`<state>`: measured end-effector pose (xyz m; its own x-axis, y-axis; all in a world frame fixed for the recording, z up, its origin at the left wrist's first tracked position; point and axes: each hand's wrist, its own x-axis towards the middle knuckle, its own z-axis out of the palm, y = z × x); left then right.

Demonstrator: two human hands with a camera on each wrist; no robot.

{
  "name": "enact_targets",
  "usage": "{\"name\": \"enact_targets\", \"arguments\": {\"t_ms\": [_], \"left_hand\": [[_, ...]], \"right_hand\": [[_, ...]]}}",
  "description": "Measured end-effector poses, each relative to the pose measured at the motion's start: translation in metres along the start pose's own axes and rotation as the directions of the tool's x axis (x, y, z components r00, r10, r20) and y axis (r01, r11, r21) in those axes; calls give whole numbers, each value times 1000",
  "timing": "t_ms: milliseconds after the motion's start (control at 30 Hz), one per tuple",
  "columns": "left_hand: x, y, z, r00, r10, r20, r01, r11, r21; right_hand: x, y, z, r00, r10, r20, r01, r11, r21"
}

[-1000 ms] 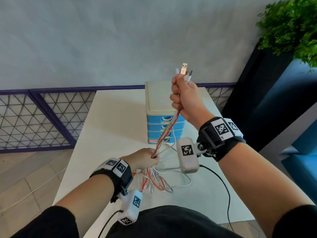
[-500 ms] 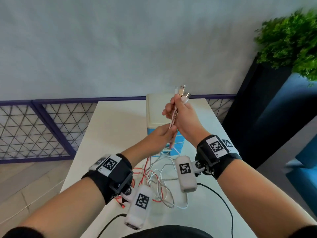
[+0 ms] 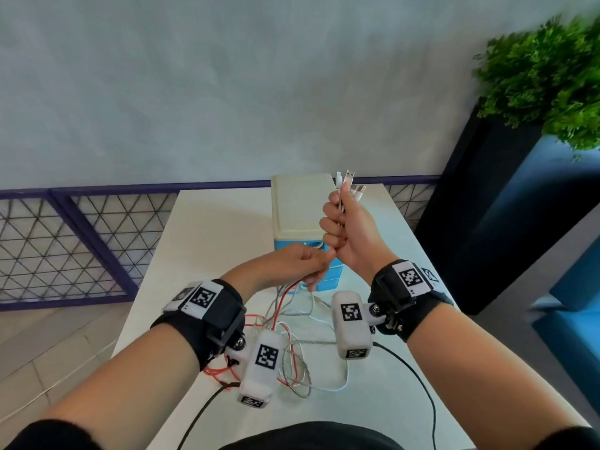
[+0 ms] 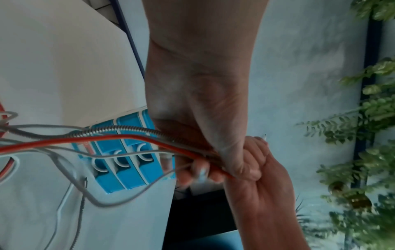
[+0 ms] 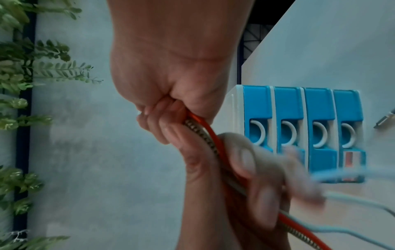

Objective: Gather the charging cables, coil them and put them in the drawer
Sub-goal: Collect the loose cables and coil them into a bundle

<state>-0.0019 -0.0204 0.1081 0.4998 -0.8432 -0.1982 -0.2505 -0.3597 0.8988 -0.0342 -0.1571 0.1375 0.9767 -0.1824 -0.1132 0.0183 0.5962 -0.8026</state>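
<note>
1. The tabletop [image 3: 207, 228] carries the drawer unit [image 3: 300, 203], a pale-topped stack of blue drawers. All the drawers that show in the wrist views are closed, so the putting away has not begun.
2. The charging cables [image 3: 293, 323] are gathered at one end only. Their plug ends stand up in a bunch in front of the drawer unit, while the rest trails down in loose, tangled loops on the tabletop on the near side of the unit.
3. The right hand [image 3: 349, 235] is raised in front of the drawer unit, fingers clamped in a fist round the bundle, with the USB plugs [image 3: 349, 181] sticking out above.
4. The left hand [image 3: 292, 266] sits just below it, touching it, fingers curled round the same strands.
5. By my reading, gathering is nearly done; coiling and stowing are left.
6. The bundle is mixed: a red cable [image 4: 102, 139], a metal spring-wrapped one [image 4: 107, 131] and several thin white ones [image 4: 70, 169]. They look limp and likely to snag on each other.
</note>
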Motion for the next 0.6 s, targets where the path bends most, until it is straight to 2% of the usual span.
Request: {"name": "enact_targets", "arguments": {"t_ms": [100,167,233,300,367,533,600], "left_hand": [[1,0,9,990,54,-129,-57,998,-17],[3,0,14,986,72,-152,-80,996,-48],[4,-1,15,995,22,-96,-36,989,-141],[-1,-7,13,999,-3,51,15,967,-255],[-7,-16,10,988,10,151,34,957,-289],[-15,-28,10,968,9,249,79,936,-343],[-19,-36,13,970,-15,241,110,916,-387]], "right_hand": [[2,-7,0,1000,-2,-5,2,1000,11],[2,-9,0,1000,6,-8,-6,1000,0],[2,-11,-1,1000,13,-4,-13,1000,4],[2,-14,-4,1000,13,5,-13,1000,27],[3,-18,-6,1000,21,15,-21,999,45],[0,-23,-9,998,33,45,-36,996,79],[-1,-27,-12,999,14,45,-20,992,125]]}}
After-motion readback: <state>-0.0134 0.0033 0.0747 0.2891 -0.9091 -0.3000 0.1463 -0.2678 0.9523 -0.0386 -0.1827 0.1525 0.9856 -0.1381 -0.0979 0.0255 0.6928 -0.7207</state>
